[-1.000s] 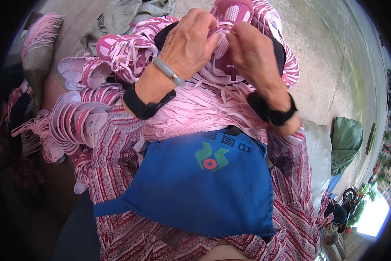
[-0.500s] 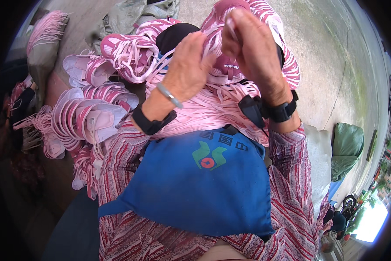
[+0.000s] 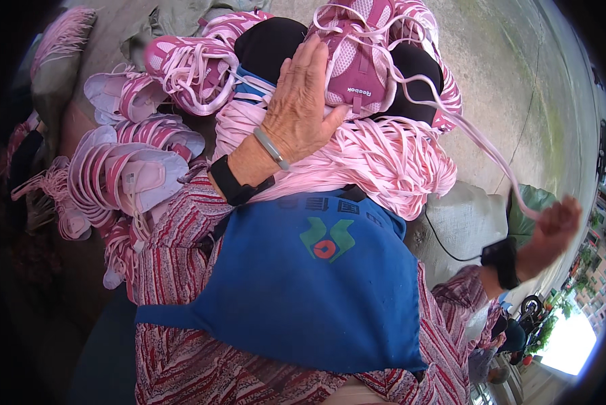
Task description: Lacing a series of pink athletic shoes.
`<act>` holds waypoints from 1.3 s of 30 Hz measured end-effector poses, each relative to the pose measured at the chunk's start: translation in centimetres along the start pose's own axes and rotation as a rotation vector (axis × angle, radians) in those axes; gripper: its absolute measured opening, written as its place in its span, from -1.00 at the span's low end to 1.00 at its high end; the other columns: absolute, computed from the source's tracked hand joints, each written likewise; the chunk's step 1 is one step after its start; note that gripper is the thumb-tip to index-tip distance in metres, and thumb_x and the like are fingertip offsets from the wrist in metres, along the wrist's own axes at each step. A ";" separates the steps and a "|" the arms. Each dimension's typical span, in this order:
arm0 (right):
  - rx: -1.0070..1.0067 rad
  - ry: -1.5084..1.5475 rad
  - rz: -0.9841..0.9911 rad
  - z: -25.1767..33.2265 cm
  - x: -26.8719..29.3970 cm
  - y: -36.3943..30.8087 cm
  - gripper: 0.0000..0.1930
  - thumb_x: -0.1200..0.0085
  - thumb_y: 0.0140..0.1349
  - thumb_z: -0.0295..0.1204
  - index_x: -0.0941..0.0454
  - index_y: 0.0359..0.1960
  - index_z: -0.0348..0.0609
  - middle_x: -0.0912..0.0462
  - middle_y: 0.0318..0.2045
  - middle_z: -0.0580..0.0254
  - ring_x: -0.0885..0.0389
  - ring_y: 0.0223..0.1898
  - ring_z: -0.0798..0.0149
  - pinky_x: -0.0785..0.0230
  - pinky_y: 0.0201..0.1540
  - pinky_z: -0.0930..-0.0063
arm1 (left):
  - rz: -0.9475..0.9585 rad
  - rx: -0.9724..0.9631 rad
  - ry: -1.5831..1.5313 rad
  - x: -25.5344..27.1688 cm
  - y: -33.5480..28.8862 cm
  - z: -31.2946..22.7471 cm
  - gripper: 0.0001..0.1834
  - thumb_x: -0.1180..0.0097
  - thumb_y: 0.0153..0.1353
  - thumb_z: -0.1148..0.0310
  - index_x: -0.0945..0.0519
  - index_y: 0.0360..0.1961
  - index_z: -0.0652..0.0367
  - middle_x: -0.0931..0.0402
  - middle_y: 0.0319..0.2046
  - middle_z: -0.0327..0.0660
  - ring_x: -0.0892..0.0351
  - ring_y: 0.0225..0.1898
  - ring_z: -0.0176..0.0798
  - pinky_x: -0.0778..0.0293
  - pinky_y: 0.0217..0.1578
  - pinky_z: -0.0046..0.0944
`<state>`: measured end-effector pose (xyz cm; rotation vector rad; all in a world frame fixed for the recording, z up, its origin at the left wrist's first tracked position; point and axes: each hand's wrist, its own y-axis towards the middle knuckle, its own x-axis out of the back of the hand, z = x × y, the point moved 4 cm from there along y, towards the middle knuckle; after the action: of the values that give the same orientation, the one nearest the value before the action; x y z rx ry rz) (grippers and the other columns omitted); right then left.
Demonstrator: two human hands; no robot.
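Note:
A pink and maroon shoe upper lies across my lap at the top of the view, between my black-clad knees. My left hand rests against its left side, fingers stretched out and flat, with the thumb pointing right. From the upper's eyelets a pale pink shoelace runs out to the right. Its far end is in my right hand, closed and slightly blurred, well away from the shoe. Beneath the upper, a thick heap of loose pink shoelaces spreads over my lap.
Laced pink shoe uppers lie to the left, above a stack of nested unlaced uppers. A bundle of pink laces tops a sack at the far left. A pale wrapped bundle and a green sack stand at the right.
My right hand has swung from above the shoe far out to the right and down, drawing the shoelace taut-looking behind it. The left hand has flattened against the upper's side.

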<state>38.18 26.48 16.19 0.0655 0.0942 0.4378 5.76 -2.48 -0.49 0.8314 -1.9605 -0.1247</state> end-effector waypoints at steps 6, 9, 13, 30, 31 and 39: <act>0.426 -0.665 0.665 -10.0 -25.5 -3.6 -0.87 -0.19 0.12 -0.45 -0.60 -0.32 -0.21 -0.48 -0.50 0.25 -0.46 -0.50 0.36 -0.30 -0.46 0.48 | 0.079 0.269 -0.013 2.7 0.5 1.3 -0.60 -0.25 0.06 0.27 -0.43 -0.17 0.28 -0.41 -0.06 0.06 -0.48 -0.14 -0.02 -0.41 -0.22 -0.15; 0.605 -0.813 0.714 -10.1 -29.8 -5.5 -0.80 -0.16 0.07 -0.41 -0.53 -0.26 -0.15 -0.48 -0.38 0.07 -0.55 -0.45 0.04 -0.41 -0.41 0.20 | 0.167 0.288 -0.092 3.1 0.1 0.7 -0.69 -0.14 0.20 0.19 -0.47 -0.33 0.27 -0.49 -0.49 -0.10 -0.48 -0.53 -0.09 -0.34 -0.51 -0.15; 0.609 -0.911 0.682 -11.2 -29.9 -5.7 -0.72 -0.13 0.07 -0.38 -0.46 -0.17 -0.10 -0.47 -0.32 0.04 -0.58 -0.46 -0.02 -0.43 -0.44 0.16 | 0.309 0.493 -0.471 2.5 -1.2 0.0 -0.60 0.05 0.33 0.11 -0.51 -0.21 0.31 -0.44 -0.70 -0.21 -0.40 -0.73 -0.30 -0.30 -0.67 -0.32; 0.462 -0.727 1.100 -12.5 -29.5 -5.1 -0.86 -0.01 0.20 -0.44 -0.42 -0.43 -0.27 -0.46 -0.57 0.00 -0.52 -0.50 -0.02 -0.34 -0.45 0.22 | 0.192 1.036 -1.533 0.2 -4.3 0.8 -0.47 -0.02 0.30 0.29 -0.23 0.17 0.41 -0.53 -0.43 -0.05 -0.38 -0.76 -0.46 -0.41 -0.73 -0.50; 0.345 -0.589 1.264 -11.0 -28.2 -6.0 -0.86 0.00 0.24 -0.44 -0.44 -0.40 -0.28 -0.45 -0.58 0.04 -0.48 -0.53 0.02 -0.30 -0.45 0.26 | 0.199 0.991 -1.572 0.2 -4.3 0.6 -0.47 -0.02 0.30 0.29 -0.23 0.17 0.41 -0.53 -0.43 -0.05 -0.38 -0.76 -0.46 -0.41 -0.73 -0.50; -0.021 -0.635 1.412 -5.0 -21.0 -7.2 -0.87 -0.04 0.20 -0.48 -0.44 -0.42 -0.32 -0.46 -0.52 0.09 -0.51 -0.48 0.09 -0.32 -0.41 0.31 | 0.366 0.963 -1.561 0.4 -4.1 0.4 -0.54 0.10 0.36 0.26 -0.24 0.19 0.30 -0.53 -0.40 -0.11 -0.39 -0.73 -0.51 -0.45 -0.72 -0.48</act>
<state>21.78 11.26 12.24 0.2482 -0.6307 1.8006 7.42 -5.93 -2.10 1.0320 -3.7444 0.6391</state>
